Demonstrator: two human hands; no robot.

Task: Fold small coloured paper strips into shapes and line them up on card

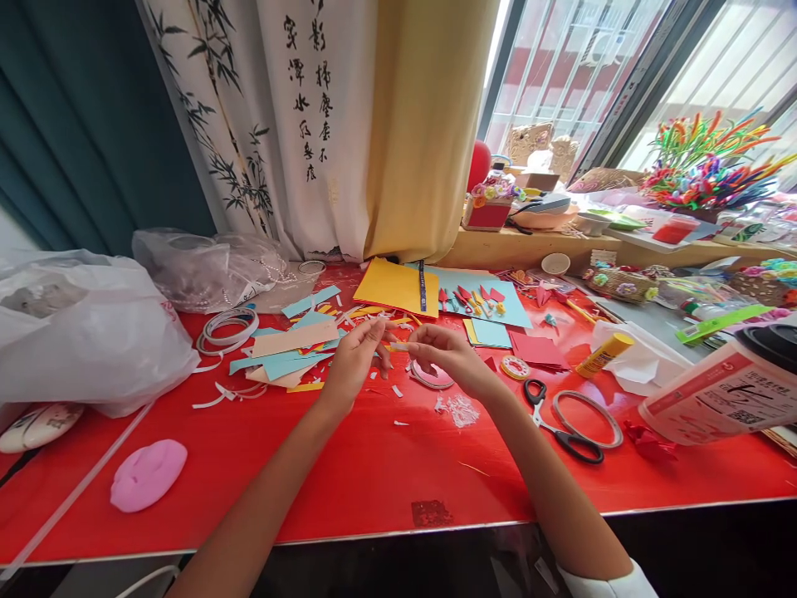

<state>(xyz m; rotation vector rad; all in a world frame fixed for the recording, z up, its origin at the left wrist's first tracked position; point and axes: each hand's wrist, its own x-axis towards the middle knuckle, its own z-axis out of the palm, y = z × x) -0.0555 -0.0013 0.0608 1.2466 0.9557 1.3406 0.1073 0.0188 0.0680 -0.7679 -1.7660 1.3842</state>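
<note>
Over the middle of the red table, my left hand (356, 362) and my right hand (449, 355) nearly meet at the fingertips. A small yellow paper piece (397, 347) lies between them, pinched by my right thumb and fingers. The left fingers are curled close to its other end; whether they grip it is too small to tell. Left of my hands is a pile of blue and tan paper strips (290, 349). Behind them are yellow sheets (389, 286) and a blue sheet (514, 303) bearing small red and yellow folded pieces. White shreds (462, 410) lie below my right hand.
Scissors (564, 428), a tape ring (589, 415), a glue stick (603, 355) and a large cup (716, 390) stand or lie on the right. On the left are a plastic bag (93, 324) and a pink lump (149, 473). The red table's (349, 498) front edge is near.
</note>
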